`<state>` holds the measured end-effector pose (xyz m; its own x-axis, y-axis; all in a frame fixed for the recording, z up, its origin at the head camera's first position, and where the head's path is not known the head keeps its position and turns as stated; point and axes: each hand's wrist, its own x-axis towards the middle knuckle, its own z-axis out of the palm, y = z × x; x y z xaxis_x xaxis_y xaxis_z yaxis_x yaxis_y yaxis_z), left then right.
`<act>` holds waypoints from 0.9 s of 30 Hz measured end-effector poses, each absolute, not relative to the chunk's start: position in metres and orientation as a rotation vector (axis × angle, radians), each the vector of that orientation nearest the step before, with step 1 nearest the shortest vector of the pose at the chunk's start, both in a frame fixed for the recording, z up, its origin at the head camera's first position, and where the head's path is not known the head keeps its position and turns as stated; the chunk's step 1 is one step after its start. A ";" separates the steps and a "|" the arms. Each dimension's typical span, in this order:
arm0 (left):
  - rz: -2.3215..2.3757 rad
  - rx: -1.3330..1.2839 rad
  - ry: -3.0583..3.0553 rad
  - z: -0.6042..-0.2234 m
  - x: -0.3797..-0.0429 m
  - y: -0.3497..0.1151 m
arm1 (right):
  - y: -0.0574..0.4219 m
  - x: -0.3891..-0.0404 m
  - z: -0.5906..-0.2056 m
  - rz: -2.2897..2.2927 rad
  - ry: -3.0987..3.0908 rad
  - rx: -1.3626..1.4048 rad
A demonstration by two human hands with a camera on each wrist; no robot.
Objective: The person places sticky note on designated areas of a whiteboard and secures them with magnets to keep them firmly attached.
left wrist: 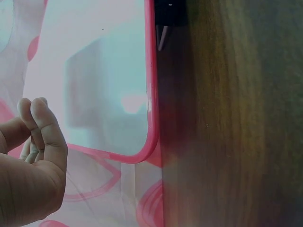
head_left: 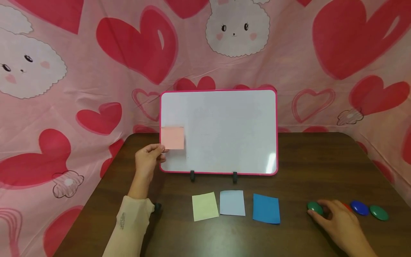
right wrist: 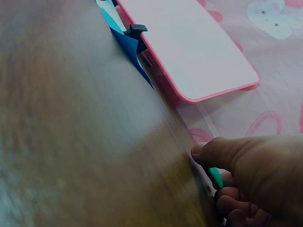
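Observation:
In the head view my left hand pinches a pink sticky note by its lower left corner, against the left side of the whiteboard. The left wrist view shows that hand's thumb and fingertips together by the pink-framed board; the note is hidden there. Low on the right, my right hand grips a round green magnet between thumb and fingers at the tabletop. A bit of the green magnet shows beneath the thumb in the right wrist view.
A pale yellow note, a light blue note and a darker blue note lie before the board. Beside my right hand are a mostly hidden red magnet, a blue magnet and another green magnet. Black feet support the board.

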<state>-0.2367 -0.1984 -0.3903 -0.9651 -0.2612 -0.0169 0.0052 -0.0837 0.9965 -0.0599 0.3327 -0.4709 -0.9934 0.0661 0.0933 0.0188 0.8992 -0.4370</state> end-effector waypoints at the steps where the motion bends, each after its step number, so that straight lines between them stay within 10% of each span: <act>1: -2.166 0.280 -1.991 -0.390 -0.238 -0.198 | 0.332 -0.060 -0.471 0.671 -2.953 -0.067; 27: -2.133 0.319 -1.950 -0.385 -0.270 -0.194 | 0.332 -0.060 -0.468 0.684 -2.999 -0.109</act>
